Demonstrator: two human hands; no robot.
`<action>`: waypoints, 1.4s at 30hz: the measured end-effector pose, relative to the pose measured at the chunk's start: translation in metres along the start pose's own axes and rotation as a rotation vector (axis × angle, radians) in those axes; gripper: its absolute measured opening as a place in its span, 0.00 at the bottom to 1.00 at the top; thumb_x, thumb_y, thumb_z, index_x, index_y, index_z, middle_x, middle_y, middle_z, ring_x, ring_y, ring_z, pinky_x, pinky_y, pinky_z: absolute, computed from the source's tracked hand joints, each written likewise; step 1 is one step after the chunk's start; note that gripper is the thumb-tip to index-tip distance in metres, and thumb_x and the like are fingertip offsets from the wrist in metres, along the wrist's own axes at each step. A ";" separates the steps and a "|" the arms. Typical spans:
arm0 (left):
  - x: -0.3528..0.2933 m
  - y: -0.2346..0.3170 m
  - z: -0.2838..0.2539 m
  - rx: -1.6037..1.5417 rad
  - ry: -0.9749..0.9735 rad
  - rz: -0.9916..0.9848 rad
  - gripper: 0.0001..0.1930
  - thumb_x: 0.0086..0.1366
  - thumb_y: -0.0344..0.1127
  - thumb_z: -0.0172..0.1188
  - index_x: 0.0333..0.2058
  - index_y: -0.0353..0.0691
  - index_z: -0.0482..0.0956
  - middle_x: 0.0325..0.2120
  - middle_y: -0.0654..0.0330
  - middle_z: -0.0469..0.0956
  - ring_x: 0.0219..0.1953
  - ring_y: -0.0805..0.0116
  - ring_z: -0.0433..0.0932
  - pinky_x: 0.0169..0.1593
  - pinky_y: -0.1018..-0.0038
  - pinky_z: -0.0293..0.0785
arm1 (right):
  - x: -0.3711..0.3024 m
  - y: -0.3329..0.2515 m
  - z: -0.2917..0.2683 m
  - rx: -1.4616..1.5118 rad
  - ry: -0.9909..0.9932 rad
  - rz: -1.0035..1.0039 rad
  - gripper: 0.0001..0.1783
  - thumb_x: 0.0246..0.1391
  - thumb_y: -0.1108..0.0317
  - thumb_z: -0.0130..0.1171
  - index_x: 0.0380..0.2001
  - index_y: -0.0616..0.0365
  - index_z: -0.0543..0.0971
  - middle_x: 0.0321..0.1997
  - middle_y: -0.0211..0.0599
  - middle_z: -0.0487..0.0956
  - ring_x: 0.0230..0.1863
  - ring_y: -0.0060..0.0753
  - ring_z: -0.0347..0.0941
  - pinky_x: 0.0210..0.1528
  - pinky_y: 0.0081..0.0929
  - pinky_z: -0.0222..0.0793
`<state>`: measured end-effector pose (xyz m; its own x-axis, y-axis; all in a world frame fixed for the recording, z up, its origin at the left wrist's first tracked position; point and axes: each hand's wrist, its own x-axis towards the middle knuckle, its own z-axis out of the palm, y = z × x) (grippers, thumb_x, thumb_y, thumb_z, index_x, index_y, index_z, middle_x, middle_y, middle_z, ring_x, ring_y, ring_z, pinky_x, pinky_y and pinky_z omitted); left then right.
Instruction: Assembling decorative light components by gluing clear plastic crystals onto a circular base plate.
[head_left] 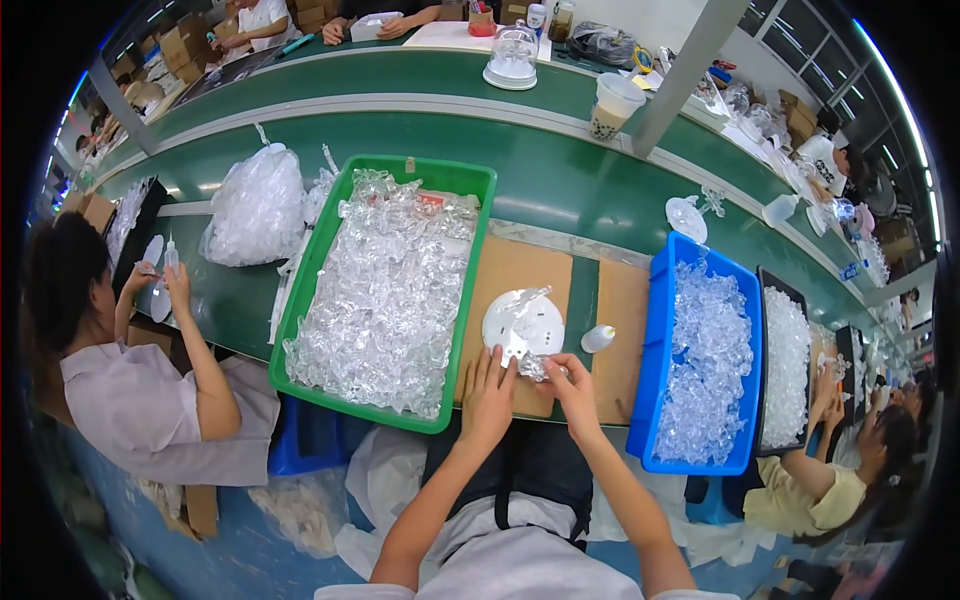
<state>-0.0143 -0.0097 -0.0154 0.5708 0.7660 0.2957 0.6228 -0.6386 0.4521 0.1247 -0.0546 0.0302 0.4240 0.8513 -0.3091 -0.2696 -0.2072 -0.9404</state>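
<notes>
A round white disc [510, 322] with small holes lies on brown cardboard in front of me, with a clear plastic piece across its upper part. My left hand [487, 402] rests at the disc's lower left edge, fingers stretched out. At the lower right edge, my right hand [574, 398] pinches a shiny clear plastic piece [535, 367]; its exact shape is hard to make out. A small white squeeze bottle [598, 339] stands right of the disc.
Clear plastic parts fill a green tray [283, 345] on the left and a blue bin [655, 400] on the right. Beyond stand a bag of clear parts [258, 205], a drink cup [615, 105] and a clear dome [513, 55]. Co-workers sit on both sides and across.
</notes>
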 end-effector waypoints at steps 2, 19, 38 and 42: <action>-0.010 0.009 0.001 0.012 -0.025 -0.017 0.22 0.57 0.28 0.50 0.52 0.33 0.68 0.56 0.41 0.61 0.60 0.42 0.58 0.61 0.54 0.55 | 0.010 0.007 0.005 -0.166 0.049 -0.099 0.12 0.56 0.66 0.57 0.38 0.63 0.73 0.34 0.30 0.75 0.35 0.17 0.73 0.36 0.18 0.72; -0.024 0.002 -0.026 -0.187 -0.069 -0.123 0.25 0.57 0.34 0.57 0.55 0.44 0.68 0.60 0.33 0.48 0.63 0.35 0.47 0.62 0.54 0.53 | 0.022 -0.004 0.059 -0.789 0.028 -0.388 0.14 0.46 0.63 0.64 0.29 0.64 0.76 0.26 0.48 0.79 0.27 0.41 0.78 0.29 0.30 0.72; -0.023 0.001 -0.026 -0.163 -0.096 -0.099 0.25 0.60 0.39 0.55 0.56 0.43 0.68 0.59 0.29 0.48 0.63 0.34 0.47 0.62 0.53 0.51 | 0.035 0.002 0.051 -0.904 0.017 -0.365 0.12 0.47 0.65 0.62 0.26 0.65 0.75 0.20 0.45 0.79 0.22 0.36 0.79 0.24 0.25 0.71; -0.024 0.001 -0.024 -0.163 -0.077 -0.110 0.22 0.60 0.39 0.56 0.54 0.42 0.70 0.59 0.29 0.49 0.63 0.35 0.48 0.62 0.53 0.52 | 0.033 0.002 0.054 -0.903 0.013 -0.390 0.13 0.46 0.65 0.63 0.27 0.65 0.75 0.22 0.45 0.78 0.23 0.38 0.78 0.25 0.26 0.71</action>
<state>-0.0403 -0.0272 -0.0018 0.5474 0.8185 0.1744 0.5926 -0.5263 0.6098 0.0914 -0.0003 0.0261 0.3541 0.9339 0.0499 0.6515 -0.2080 -0.7296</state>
